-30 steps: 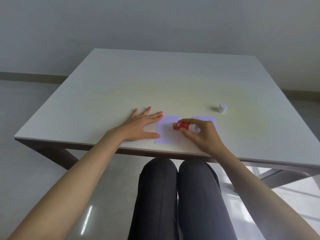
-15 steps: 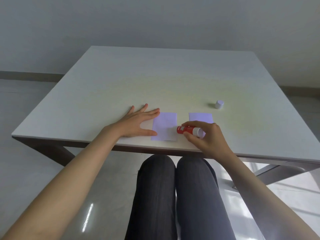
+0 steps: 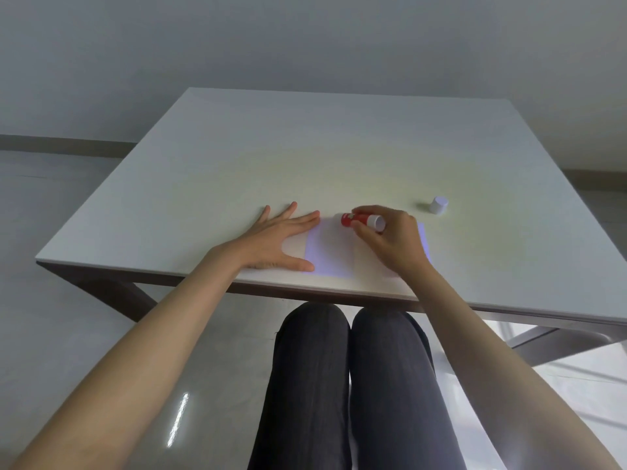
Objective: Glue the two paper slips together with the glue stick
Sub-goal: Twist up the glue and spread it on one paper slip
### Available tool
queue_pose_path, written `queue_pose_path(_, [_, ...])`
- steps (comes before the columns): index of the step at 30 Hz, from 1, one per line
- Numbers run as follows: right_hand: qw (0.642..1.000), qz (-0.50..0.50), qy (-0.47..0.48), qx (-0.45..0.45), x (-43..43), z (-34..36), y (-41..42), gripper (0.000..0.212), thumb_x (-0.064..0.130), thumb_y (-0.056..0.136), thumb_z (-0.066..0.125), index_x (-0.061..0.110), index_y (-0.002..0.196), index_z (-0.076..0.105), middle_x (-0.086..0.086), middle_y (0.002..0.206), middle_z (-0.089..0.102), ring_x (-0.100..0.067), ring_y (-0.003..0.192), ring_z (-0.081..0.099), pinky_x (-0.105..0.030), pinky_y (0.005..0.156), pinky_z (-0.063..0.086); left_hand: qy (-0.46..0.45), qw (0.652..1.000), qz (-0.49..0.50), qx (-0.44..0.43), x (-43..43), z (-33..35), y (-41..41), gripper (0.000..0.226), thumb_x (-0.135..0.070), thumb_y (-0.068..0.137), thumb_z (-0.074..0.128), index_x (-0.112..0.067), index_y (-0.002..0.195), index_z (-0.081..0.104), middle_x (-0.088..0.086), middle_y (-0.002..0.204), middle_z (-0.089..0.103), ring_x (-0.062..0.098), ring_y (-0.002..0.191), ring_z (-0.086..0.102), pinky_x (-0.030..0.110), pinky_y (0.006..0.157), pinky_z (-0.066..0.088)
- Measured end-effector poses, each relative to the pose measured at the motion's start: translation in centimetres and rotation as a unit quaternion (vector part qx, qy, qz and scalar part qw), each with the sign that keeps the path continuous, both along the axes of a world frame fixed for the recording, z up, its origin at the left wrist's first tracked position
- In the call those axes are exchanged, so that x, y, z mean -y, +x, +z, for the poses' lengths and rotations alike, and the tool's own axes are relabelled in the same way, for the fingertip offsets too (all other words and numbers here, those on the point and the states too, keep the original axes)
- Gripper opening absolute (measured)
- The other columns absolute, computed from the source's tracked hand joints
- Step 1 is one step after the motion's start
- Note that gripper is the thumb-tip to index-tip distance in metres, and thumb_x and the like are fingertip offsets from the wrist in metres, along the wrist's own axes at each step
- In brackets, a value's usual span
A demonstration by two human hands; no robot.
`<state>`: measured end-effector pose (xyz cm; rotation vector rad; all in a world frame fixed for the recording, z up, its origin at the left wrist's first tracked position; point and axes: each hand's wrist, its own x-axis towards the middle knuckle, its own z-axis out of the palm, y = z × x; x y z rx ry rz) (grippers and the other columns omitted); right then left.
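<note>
While the left hand (image 3: 274, 240) lies flat with fingers spread, pinning the near slip (image 3: 329, 251) on the table (image 3: 339, 144), the right hand (image 3: 390, 242) pinches the glue stick (image 3: 361, 220) at that slip's far edge; the second slip (image 3: 424, 239) is mostly hidden beneath it. A hard stroke could crumple or drag the paper.

Your right hand (image 3: 390, 242) covers most of the right paper slip (image 3: 424, 240); you see only a thin strip along its right edge. The tip of the glue stick (image 3: 361, 221) is hidden, so you cannot tell if it touches the left paper slip (image 3: 330, 251). The label print is too small to read. Both your forearms are cut off by the bottom edge.
</note>
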<state>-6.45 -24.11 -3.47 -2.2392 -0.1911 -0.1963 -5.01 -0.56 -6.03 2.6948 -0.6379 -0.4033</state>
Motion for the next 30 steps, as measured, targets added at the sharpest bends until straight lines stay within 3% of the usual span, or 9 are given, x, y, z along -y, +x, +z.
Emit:
queue_pose_path(6, [0.991, 0.128, -0.029, 0.023, -1.1, -0.7, -4.1, 0.021, 0.034, 0.079, 0.065, 0.025, 0.095, 0.074, 0.01, 0.096, 0.076, -0.006, 0.075, 0.066, -0.031, 0.08, 0.047, -0.001, 1.0, -0.004, -0.003, 0.0, 0.0, -0.1, 0.098, -0.075, 0.067, 0.053, -0.039, 0.148, 0.01, -0.027, 0.155, 0.004, 0.004, 0.144, -0.014, 0.042, 0.113, -0.017])
queue_pose_path(12, [1.0, -0.009, 0.028, -0.007, 0.8, 0.1, -2.8, 0.02, 0.023, 0.082, 0.068, 0.017, 0.1, 0.072, 0.001, 0.091, 0.075, -0.012, 0.074, 0.062, -0.013, 0.066, 0.044, -0.001, 1.0, -0.006, 0.002, -0.1, 0.1, -0.3, 0.092, -0.067, 0.074, 0.054, -0.038, 0.148, 0.007, -0.027, 0.155, 0.001, 0.003, 0.143, -0.017, 0.043, 0.114, -0.017])
queue_pose_path(14, [0.986, -0.008, 0.159, -0.051, 0.9, 0.6, -3.3, 0.018, 0.026, 0.081, 0.067, 0.019, 0.097, 0.073, 0.003, 0.088, 0.075, -0.001, 0.072, 0.059, -0.01, 0.062, 0.041, -0.009, 1.0, -0.008, 0.007, -0.1, 0.0, -0.3, 0.092, -0.065, 0.075, 0.054, -0.039, 0.148, 0.005, -0.026, 0.156, 0.001, 0.003, 0.143, -0.017, 0.043, 0.115, -0.017])
queue_pose_path(16, [0.926, 0.034, 0.351, -0.137, 1.0, 1.3, -3.8, 0.02, 0.028, 0.086, 0.06, 0.017, 0.097, 0.072, -0.001, 0.094, 0.076, -0.006, 0.069, 0.056, -0.017, 0.056, 0.037, -0.013, 1.0, -0.01, 0.006, -0.1, 0.1, -0.5, 0.091, -0.062, 0.076, 0.056, -0.04, 0.147, 0.004, -0.027, 0.155, -0.001, 0.004, 0.143, -0.016, 0.043, 0.115, -0.016])
queue_pose_path(18, [0.816, 0.056, 0.521, -0.245, 0.7, 1.7, -4.1, 0.019, 0.027, 0.09, 0.055, 0.017, 0.098, 0.069, 0.0, 0.096, 0.075, -0.009, 0.06, 0.053, -0.017, 0.05, 0.036, -0.049, 0.999, 0.004, -0.006, 0.0, 0.6, -0.7, 0.085, -0.053, 0.08, 0.059, -0.042, 0.146, 0.006, -0.029, 0.153, -0.001, 0.003, 0.144, -0.012, 0.046, 0.117, -0.014])
queue_pose_path(20, [0.694, 0.057, 0.635, -0.334, -0.1, 1.7, -4.5, 0.021, 0.028, 0.086, 0.058, 0.016, 0.103, 0.063, -0.001, 0.089, 0.074, -0.009, 0.049, 0.049, -0.017, 0.046, 0.04, -0.182, 0.982, 0.053, -0.009, 0.5, 1.5, -1.1, 0.072, -0.038, 0.085, 0.061, -0.041, 0.143, 0.017, -0.026, 0.152, 0.01, 0.003, 0.145, -0.001, 0.043, 0.118, -0.007])
queue_pose_path(22, [0.626, 0.07, 0.689, -0.359, -1.1, 1.4, -4.9, 0.032, 0.029, 0.08, 0.063, 0.013, 0.107, 0.061, -0.002, 0.087, 0.073, -0.011, 0.047, 0.05, -0.019, 0.044, 0.042, -0.346, 0.931, 0.113, 0.015, 1.7, 2.6, -1.8, 0.052, -0.028, 0.088, 0.06, -0.035, 0.136, 0.04, -0.02, 0.146, 0.036, -0.002, 0.142, 0.017, 0.026, 0.117, 0.01])
queue_pose_path(26, [0.566, 0.071, 0.735, -0.366, -3.1, 0.9, -5.4, 0.019, 0.028, 0.078, 0.065, 0.011, 0.081, 0.074, -0.003, 0.083, 0.073, -0.013, 0.047, 0.051, -0.021, 0.043, 0.042, -0.489, 0.856, 0.168, -0.007, 5.4, 4.3, -4.0, 0.022, -0.02, 0.084, 0.065, -0.033, 0.1, 0.071, -0.02, 0.102, 0.071, -0.004, 0.108, 0.061, 0.008, 0.091, 0.043])
queue_pose_path(30, [0.62, 0.061, 0.694, -0.361, -3.5, 0.9, -5.3, 0.022, 0.032, 0.088, 0.057, 0.015, 0.08, 0.07, 0.001, 0.073, 0.066, -0.011, 0.046, 0.048, -0.019, 0.043, 0.039, -0.553, 0.809, 0.197, -0.015, 7.0, 4.0, -4.8, 0.012, -0.013, 0.077, 0.071, -0.024, 0.082, 0.076, -0.006, 0.078, 0.076, 0.009, 0.082, 0.07, 0.015, 0.079, 0.05])
